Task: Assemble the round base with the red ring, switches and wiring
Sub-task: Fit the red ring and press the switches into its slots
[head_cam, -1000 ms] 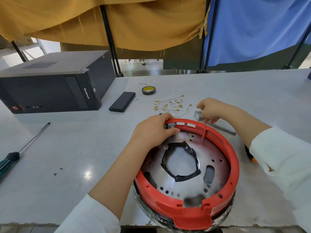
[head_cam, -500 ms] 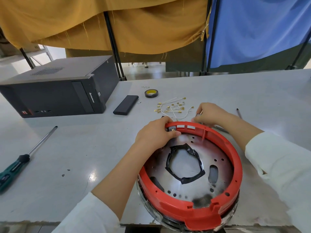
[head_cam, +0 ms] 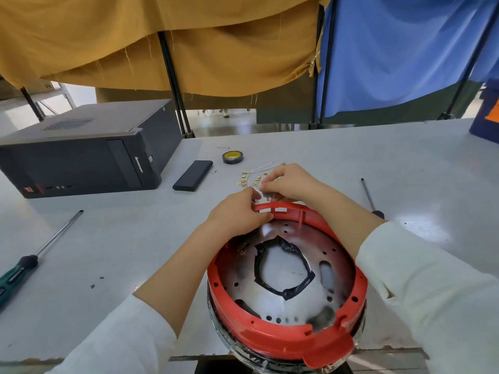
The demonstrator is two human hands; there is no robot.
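Observation:
The round base (head_cam: 310,247), a perforated metal plate with a black-taped centre hole, sits at the table's front edge with the red ring (head_cam: 283,338) fitted around it. My left hand (head_cam: 237,211) pinches the ring's far rim beside its rectangular slots (head_cam: 270,210). My right hand (head_cam: 287,182) is just behind that rim and holds a small grey switch part (head_cam: 263,195) at its fingertips, close to my left thumb. Thin white wires with gold terminals (head_cam: 249,179) lie on the table right behind both hands, partly hidden by them.
A black computer case (head_cam: 81,152) stands at the back left, with a black slab (head_cam: 193,176) and a tape roll (head_cam: 231,157) beside it. A green-handled screwdriver (head_cam: 40,249) lies at the left and another screwdriver (head_cam: 368,195) at the right.
My right hand has come from the table on the right to the ring's far rim, carrying the small part, and now meets my left hand. The left hand's fingers shifted along the rim.

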